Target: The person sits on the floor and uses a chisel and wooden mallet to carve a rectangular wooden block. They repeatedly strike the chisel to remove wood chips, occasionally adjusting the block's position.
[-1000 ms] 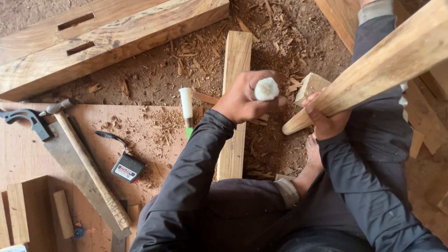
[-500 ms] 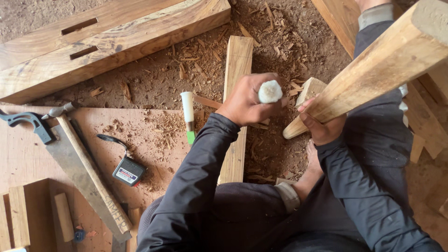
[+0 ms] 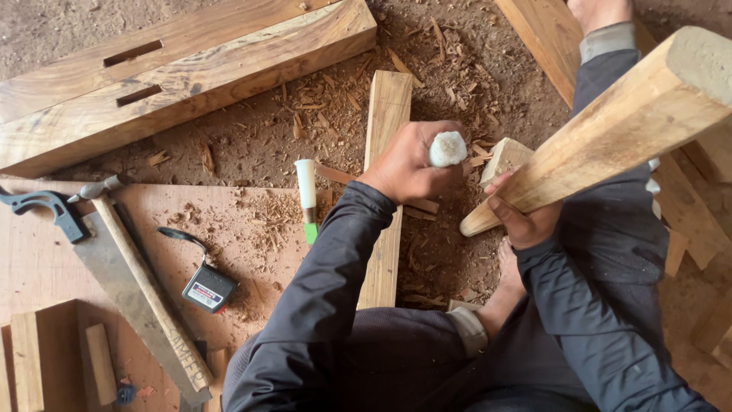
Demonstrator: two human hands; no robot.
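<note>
A hammer [image 3: 145,282] and tape measure [image 3: 207,288] lie on the board [image 3: 46,267] at left. The left hand [image 3: 408,164] is wrapped tight on a white-ended chisel handle [image 3: 447,149] above the plank [image 3: 383,175] — beside it, the right hand [image 3: 526,217] clasps a wooden mallet [image 3: 610,130].

Two chisels: one [image 3: 447,149] in the left hand [image 3: 408,164], one [image 3: 306,200] just beside it. One hammer [image 3: 141,267], one saw [image 3: 99,267], one tape measure [image 3: 208,288] lie farther left.

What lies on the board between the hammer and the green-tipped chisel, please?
In the head view, a tape measure and scattered wood shavings lie between the hammer and the chisel.
</note>
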